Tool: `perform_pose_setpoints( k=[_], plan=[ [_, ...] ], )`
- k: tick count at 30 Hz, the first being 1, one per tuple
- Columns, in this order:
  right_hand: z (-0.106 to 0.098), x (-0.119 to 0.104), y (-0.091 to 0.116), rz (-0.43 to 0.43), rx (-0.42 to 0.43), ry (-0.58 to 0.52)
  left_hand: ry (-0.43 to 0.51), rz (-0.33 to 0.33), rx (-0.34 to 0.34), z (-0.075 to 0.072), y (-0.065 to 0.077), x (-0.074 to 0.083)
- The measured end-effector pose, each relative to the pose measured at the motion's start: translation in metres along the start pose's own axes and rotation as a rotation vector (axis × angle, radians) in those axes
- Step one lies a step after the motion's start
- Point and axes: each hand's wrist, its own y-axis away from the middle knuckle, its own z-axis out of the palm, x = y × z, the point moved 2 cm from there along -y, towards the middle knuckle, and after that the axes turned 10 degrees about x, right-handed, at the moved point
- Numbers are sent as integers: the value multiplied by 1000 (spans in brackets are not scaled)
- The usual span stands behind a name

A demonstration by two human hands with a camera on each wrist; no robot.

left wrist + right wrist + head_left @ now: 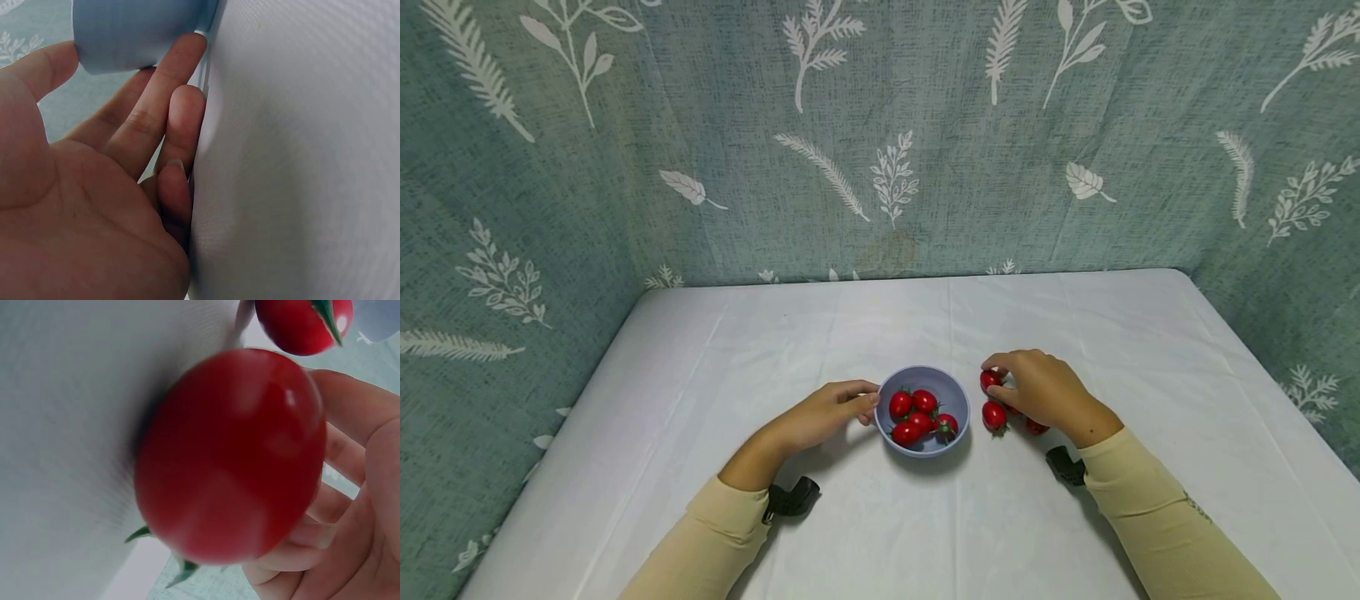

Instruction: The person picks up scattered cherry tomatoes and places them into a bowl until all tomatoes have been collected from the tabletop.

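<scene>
A blue-grey bowl (883, 437) stands on the table with several red cherry tomatoes (917, 422) inside. My left hand (820, 417) touches the bowl's left side; in the left wrist view, its fairly straight fingers (134, 122) rest against the bowl's outer wall (125, 34). Right of the bowl, my right hand (1041, 387) pinches a cherry tomato (989, 380) between thumb and forefinger. Just below lies another tomato (995, 417), and one more (1036, 427) is partly under the palm. A large-looking tomato (231, 456) near the right wrist camera hides part of the fingers.
White cloth covers the table (760, 350). A green curtain (722, 225) with white leaf prints hangs behind it and along both sides. Each wrist carries a black camera mount, the left one (793, 497) and the right one (1065, 465) low over the cloth.
</scene>
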Motion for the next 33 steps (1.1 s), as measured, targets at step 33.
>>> perform_pose_setpoints(
  k=[33],
  plan=[
    [-17,-22,7,-131,149,-4,-3,0,12,0,0,0]
  ],
)
